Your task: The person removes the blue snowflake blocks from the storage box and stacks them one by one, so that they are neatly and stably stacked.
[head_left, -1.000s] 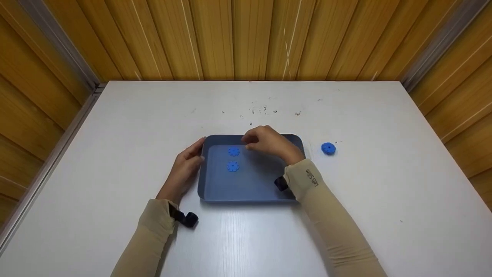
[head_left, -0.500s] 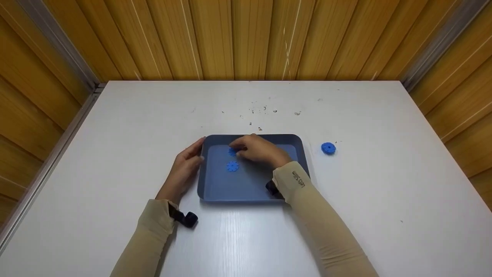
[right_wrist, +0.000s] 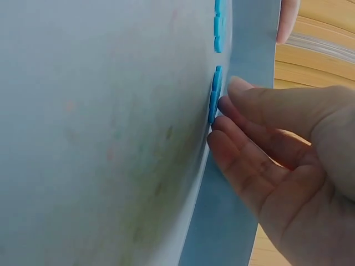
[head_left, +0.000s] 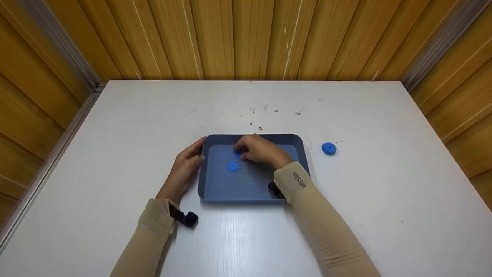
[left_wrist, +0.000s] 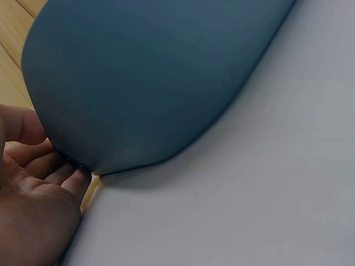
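My right hand (head_left: 261,149) reaches into the blue-grey tray (head_left: 253,188) and pinches a small blue notched disc (head_left: 237,155) between thumb and fingers. Part of that disc is hidden by the fingertips; the right wrist view shows its thin edge (right_wrist: 214,95) beside them. Just below it, a second blue disc (head_left: 233,166) lies flat on the tray floor. At the tray's left side my left hand (head_left: 183,169) holds the wall, its thumb (left_wrist: 22,124) by the rim and the other fingers curled against the outside.
Another blue piece (head_left: 329,148), thicker looking and round with a centre hole, sits on the white table (head_left: 369,184) right of the tray. Yellow wood-look panels (head_left: 250,38) stand behind the table and at both sides. Dark specks mark the tabletop behind the tray.
My right hand has moved left and down over the tray to the upper disc, which has then shifted slightly right and toward me. The left hand has stayed in place.
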A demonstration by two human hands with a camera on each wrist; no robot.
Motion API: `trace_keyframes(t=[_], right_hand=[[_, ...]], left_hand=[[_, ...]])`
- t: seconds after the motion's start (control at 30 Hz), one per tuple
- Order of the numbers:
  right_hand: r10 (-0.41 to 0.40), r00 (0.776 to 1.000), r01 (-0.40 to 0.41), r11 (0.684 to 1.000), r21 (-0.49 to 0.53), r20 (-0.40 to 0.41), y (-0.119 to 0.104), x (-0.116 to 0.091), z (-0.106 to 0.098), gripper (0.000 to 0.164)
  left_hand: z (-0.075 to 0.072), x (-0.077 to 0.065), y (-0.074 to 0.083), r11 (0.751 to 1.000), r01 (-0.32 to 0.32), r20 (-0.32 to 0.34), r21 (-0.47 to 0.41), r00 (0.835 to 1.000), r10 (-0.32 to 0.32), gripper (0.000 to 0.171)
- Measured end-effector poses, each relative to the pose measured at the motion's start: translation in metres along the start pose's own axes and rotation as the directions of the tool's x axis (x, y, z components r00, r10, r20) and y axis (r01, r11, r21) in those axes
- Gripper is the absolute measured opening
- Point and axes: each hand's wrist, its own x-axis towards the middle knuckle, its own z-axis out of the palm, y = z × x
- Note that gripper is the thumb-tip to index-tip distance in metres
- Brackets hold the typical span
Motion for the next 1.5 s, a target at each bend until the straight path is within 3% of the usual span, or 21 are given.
trace_keyframes(t=[0.43, 0.93, 1.33, 1.5], right_hand=[[-0.031, 0.997, 0.034, 0.998, -0.051, 0.068, 0.005, -0.003, -0.004, 0.029], [0.000, 0.999, -0.001, 1.000, 0.024, 0.038, 0.009, -0.020, -0.016, 0.011], [-0.047, 0.999, 0.047, 0.999, -0.008, -0.011, 0.018, -0.035, -0.034, 0.010], [-0.016, 1.000, 0.017, 1.000, 0.008, -0.019, 0.022, -0.042, -0.043, 0.011]], left_hand=[[-0.001, -0.001, 0.001, 0.999, -0.003, 0.016, 0.038, 1.000, 0.003, 0.062], [0.000, 0.000, 0.001, 0.999, 0.014, 0.004, 0.034, 1.000, -0.014, 0.061], [-0.001, -0.001, 0.002, 1.000, 0.005, 0.030, -0.004, 1.000, -0.005, 0.063], [0.000, -0.001, 0.001, 1.000, 0.005, 0.027, 0.000, 1.000, -0.005, 0.062]])
